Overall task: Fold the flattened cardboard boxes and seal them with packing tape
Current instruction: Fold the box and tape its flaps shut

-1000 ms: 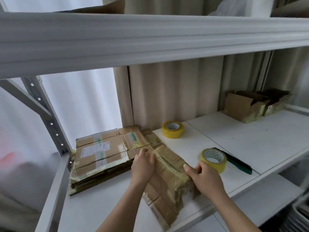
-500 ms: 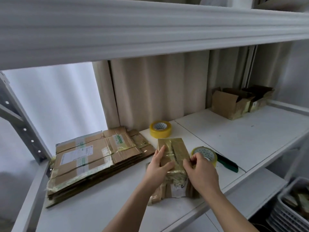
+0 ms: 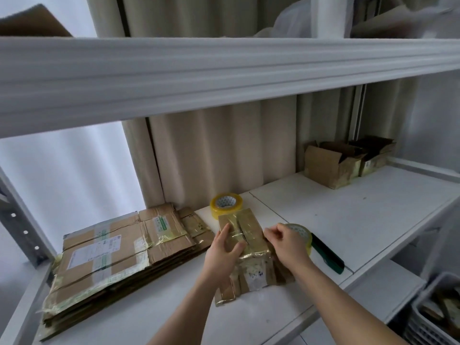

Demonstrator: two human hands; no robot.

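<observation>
Box you're working on: small worn cardboard box (image 3: 249,235), covered in old yellowish tape, sitting on the white shelf (image 3: 348,215) right in front of you. Its top flaps meet at a seam running away from you.
Your left hand (image 3: 221,255): resting on the box's top left part, fingers mostly straight and together, thumb spread out toward the seam. It's pressing, not gripping.
Your right hand (image 3: 286,245): at the box's right top edge, fingers curled in. Can't tell if you're pinching a flap, a bit of tape, or nothing at all, it's too blurry there.
Flat boxes: stack of flattened cardboard boxes (image 3: 117,255) to the left of your box, near it but not touching, top one has a shipping label and green-printed tape.
Tape: one yellow tape roll (image 3: 226,204) lying flat just behind your box, a second tape roll (image 3: 302,232) just behind your right hand, partly hidden by it.
Cutter: green utility knife (image 3: 328,257) lying on the shelf just right of that second roll.
Far right: two open cardboard boxes (image 3: 331,168) at the back of the shelf, side by side, flaps up.
Down low: white plastic basket (image 3: 423,317) at the bottom right, contents too dim to make out.
</observation>
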